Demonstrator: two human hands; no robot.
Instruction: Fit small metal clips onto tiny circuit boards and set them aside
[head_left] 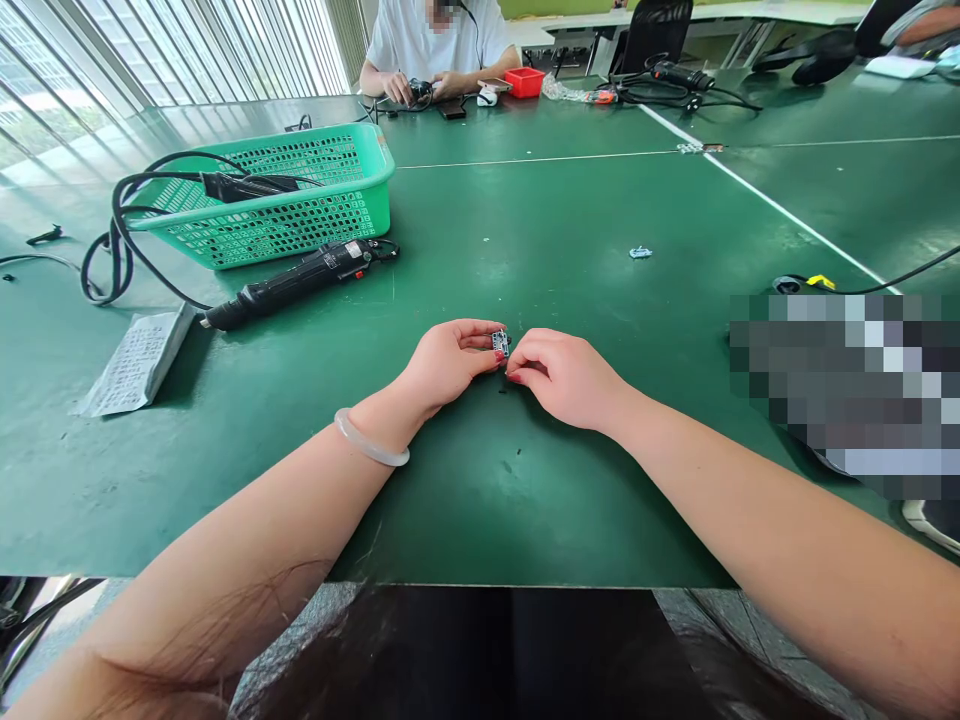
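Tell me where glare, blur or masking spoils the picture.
Head view: glare near the blinds pales the table's far left; head view: hair at the bottom is soft; head view: pixel blocks cover something at right; head view: the part in the left hand is too small to read.

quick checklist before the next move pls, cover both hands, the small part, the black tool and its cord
1. Small part held in the fingers of the left hand: ok
2. Right hand close beside the part: ok
3. Something pinched in the right hand's fingers: cannot tell, too small to make out
4. Black handheld tool lying out of both hands, by the green basket: ok
5. Cord away from both hands: ok
6. All loose pieces gathered together: not ok, a bluish piece lies apart on the table
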